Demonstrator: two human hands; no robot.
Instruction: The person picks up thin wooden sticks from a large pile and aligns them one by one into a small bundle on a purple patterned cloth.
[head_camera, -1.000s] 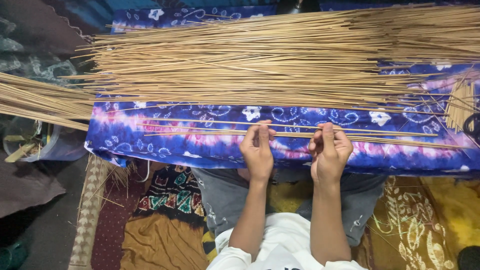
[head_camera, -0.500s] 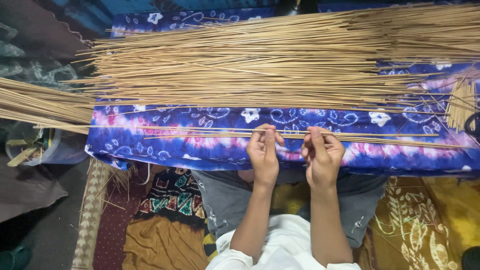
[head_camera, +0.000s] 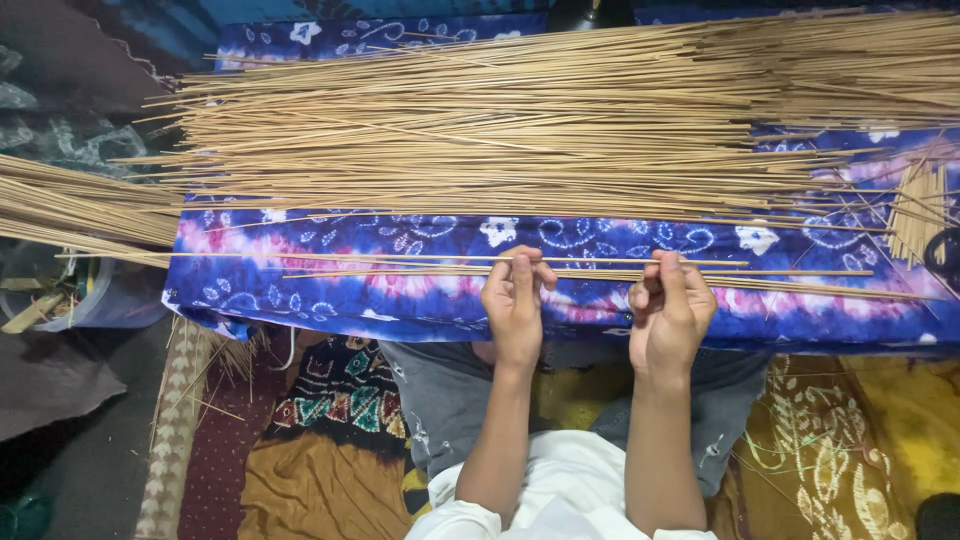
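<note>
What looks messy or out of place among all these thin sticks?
Mostly tidy: the big pile of sticks lies roughly parallel on the blue patterned cloth. Odd bits: a small bunch at the right edge lies crosswise to the rest, and stray sticks hang off the cloth's lower left corner. Both hands pinch a few separate sticks.

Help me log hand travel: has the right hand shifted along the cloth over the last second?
Yes. The right hand has slid left along the thin sticks, judged against the white flower print, ending closer to the left hand.
</note>
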